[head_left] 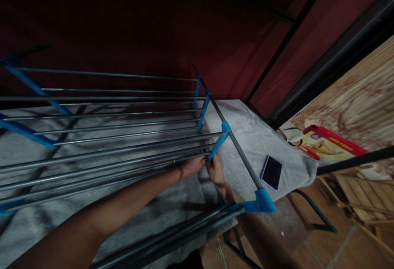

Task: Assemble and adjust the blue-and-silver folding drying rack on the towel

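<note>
A rack of grey rods and blue plastic parts [123, 150] rests on a grey cloth [240, 113], its long rods running left to right across the left and middle of the scene. The left hand [194, 165] and the right hand [216, 171] meet near the lower end of a blue bracket [218, 144] on the rack's right side. They are close together, the left at the rod ends and the right just beside it, against the bracket's foot. The fingertips are partly hidden, so whether either hand is clamped on the bracket cannot be told.

From the bracket's top, a grey side bar [244, 159] slopes down toward the near right to a blue corner piece [266, 201]. The right forearm passes beneath this corner; near it, thick grey bars [184, 232] slant toward the near left.

A dark-screened phone [272, 172] lies on the cloth, right of the side bar. Farther right is a red and yellow box [331, 144]. Dark red fabric [123, 27] hangs on the far side.
</note>
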`<move>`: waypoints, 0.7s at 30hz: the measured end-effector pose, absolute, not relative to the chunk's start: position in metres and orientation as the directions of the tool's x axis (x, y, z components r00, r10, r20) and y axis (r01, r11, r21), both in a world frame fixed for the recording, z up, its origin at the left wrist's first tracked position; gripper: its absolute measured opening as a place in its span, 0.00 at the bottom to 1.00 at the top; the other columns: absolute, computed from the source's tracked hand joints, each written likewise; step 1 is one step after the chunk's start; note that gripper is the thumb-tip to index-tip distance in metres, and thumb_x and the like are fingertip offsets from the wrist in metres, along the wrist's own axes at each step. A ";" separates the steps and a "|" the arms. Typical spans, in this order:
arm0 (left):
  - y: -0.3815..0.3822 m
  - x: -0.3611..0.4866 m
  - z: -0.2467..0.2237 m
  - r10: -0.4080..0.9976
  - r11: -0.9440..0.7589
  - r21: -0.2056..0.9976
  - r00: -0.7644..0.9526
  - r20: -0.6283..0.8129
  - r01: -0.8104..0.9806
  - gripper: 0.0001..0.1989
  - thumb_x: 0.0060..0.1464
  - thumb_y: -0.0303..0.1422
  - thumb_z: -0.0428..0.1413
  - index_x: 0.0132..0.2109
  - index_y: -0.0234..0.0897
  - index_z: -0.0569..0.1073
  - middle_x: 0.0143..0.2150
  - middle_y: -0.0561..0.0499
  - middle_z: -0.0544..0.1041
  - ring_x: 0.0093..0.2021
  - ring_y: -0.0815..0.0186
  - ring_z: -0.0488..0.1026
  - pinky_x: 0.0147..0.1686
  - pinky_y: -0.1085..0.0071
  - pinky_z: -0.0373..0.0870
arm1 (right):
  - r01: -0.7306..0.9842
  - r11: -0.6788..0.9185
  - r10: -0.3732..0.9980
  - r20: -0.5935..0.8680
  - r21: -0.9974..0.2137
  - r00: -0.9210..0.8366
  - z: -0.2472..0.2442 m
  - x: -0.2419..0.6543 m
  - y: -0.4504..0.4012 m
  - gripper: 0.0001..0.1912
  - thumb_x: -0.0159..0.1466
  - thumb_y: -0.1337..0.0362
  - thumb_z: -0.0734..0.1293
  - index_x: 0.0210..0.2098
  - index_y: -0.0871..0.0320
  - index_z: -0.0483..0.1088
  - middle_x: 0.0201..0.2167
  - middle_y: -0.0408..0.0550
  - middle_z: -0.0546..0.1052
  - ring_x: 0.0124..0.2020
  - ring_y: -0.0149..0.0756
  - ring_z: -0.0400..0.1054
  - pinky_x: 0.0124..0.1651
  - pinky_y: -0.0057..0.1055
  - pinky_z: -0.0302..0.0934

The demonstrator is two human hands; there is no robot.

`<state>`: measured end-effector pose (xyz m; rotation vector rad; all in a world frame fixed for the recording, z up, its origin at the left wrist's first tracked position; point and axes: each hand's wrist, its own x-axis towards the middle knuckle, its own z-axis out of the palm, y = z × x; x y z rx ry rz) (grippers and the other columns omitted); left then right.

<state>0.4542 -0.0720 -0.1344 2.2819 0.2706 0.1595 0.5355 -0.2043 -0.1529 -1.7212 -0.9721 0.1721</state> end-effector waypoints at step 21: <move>-0.073 0.455 -0.129 0.244 -0.627 0.767 0.969 0.026 0.137 0.18 0.58 0.27 0.50 0.53 0.39 0.75 0.57 0.46 0.77 0.61 0.56 0.69 0.68 0.55 0.59 | 0.548 -0.092 0.699 0.338 -0.831 0.630 -0.164 0.534 -0.208 0.28 0.63 0.69 0.63 0.61 0.43 0.64 0.60 0.49 0.69 0.65 0.49 0.59 0.66 0.54 0.57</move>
